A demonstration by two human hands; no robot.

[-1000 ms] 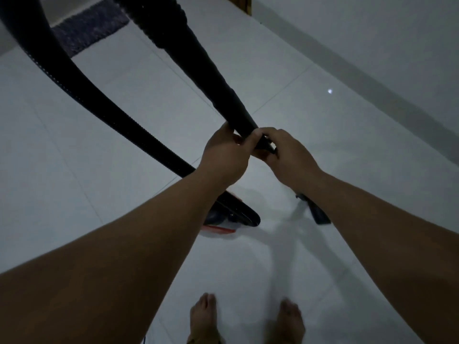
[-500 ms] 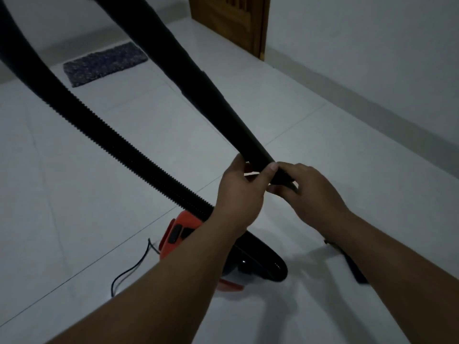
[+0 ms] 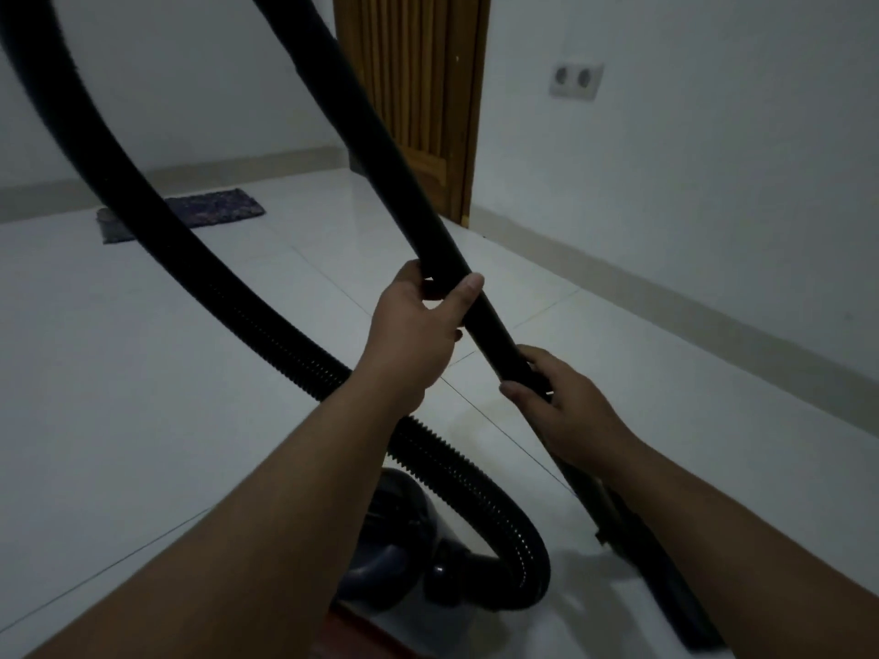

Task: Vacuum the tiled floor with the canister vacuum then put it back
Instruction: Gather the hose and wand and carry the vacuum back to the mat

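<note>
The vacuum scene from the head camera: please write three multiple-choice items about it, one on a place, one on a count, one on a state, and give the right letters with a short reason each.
1. Where does the dark mat lie?
A. beside the far wall, left of the wooden door
B. under the vacuum body
C. below the wall socket

2. How many outlets does the wall socket show?
A. one
B. two
C. four

3. How is the rigid tube held?
A. by the left hand only
B. by neither hand
C. by both hands

Answers:
1. A: the mat lies by the far skirting, left of the door.
2. B: the socket has two round outlets side by side.
3. C: the left hand grips the tube higher up and the right hand grips it lower down.
</note>
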